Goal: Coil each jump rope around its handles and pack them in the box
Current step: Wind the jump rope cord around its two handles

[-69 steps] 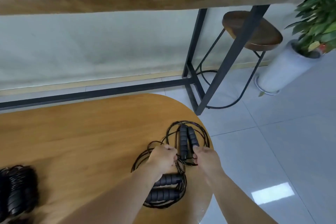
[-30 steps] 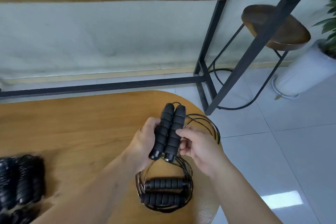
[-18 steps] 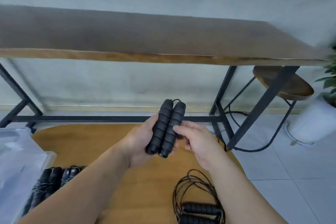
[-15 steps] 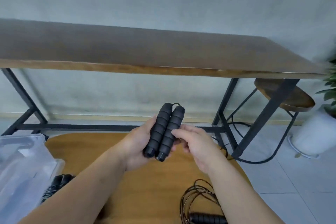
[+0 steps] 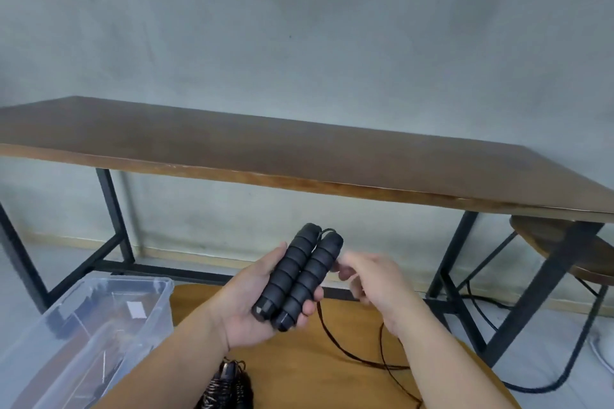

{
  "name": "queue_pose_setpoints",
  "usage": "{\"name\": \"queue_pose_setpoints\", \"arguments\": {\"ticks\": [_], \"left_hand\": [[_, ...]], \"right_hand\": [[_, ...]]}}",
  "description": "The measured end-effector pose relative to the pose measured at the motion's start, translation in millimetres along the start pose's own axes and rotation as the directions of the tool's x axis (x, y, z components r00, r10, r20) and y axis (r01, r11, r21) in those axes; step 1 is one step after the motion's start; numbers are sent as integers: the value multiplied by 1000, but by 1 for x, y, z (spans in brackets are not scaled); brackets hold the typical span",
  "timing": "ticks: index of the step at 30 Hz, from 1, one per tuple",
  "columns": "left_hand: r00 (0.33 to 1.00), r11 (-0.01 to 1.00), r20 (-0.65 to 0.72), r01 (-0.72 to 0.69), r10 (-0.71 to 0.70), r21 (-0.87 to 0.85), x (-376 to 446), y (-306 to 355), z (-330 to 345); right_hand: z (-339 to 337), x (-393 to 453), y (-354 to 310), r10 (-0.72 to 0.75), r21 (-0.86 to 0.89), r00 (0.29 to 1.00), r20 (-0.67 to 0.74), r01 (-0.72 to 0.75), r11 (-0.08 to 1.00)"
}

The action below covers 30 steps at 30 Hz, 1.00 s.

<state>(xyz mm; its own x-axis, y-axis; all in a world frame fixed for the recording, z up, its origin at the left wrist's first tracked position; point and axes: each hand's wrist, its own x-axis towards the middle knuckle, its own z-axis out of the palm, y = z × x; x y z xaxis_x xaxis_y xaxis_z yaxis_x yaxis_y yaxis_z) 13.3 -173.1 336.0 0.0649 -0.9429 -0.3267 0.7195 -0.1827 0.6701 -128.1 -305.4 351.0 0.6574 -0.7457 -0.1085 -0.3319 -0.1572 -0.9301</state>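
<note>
Since the cord (image 5: pixel 327 335) must be wound round them, both foam handles (image 5: pixel 296 277) are kept side by side, clamped by left hand (image 5: pixel 252 304) fingers above the table (image 5: pixel 299 375). Right hand (image 5: pixel 375 279) blurred; fingers' state can't be told. Clear box (image 5: pixel 83 325) waits at left, w/ a coiled rope (image 5: pixel 229 388) beside it.

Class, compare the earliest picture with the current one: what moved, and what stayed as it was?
The handles were lifted off the round table and now sit upright in the left hand. The right hand came off them; the cord trails down. The left hand's grip is unchanged.
</note>
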Motion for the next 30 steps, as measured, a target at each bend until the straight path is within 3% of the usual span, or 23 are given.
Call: {"name": "queue_pose_setpoints", "arguments": {"ticks": [2,3,5,7,9,14,18,21,24,27,30], "left_hand": [[998,999,53,22,-20,-35,-10,5,-4],[996,999,86,39,-37,-26,-14,7,-5],[982,998,176,68,-68,7,-20,10,-3],[966,998,252,61,-66,28,-25,12,1],[955,999,294,36,-38,13,-28,14,4],[966,999,257,-42,40,3,-28,19,-1],[987,992,102,-124,125,-13,-17,16,1],[965,943,-129,-188,230,276,-9,18,4],[918,817,-232,-146,322,558,-6,14,13],[903,764,-257,-109,344,636,1,11,16],[913,806,-265,-104,310,582,9,7,15]], "right_hand": [[2,13,-6,-59,81,965,-256,82,993],[4,19,-10,-87,116,956,-281,124,985],[15,29,-20,-96,288,975,-203,153,945],[27,34,-25,-7,480,997,-73,41,876],[37,35,-24,78,565,997,18,-75,822],[54,25,-16,61,440,997,51,-77,895],[56,14,-5,4,308,987,161,-54,950],[54,8,4,-14,110,976,219,-10,994],[41,10,11,-119,-223,974,193,162,961],[29,11,14,-137,-349,951,277,232,908],[23,8,18,-85,-435,942,325,229,871]]}}
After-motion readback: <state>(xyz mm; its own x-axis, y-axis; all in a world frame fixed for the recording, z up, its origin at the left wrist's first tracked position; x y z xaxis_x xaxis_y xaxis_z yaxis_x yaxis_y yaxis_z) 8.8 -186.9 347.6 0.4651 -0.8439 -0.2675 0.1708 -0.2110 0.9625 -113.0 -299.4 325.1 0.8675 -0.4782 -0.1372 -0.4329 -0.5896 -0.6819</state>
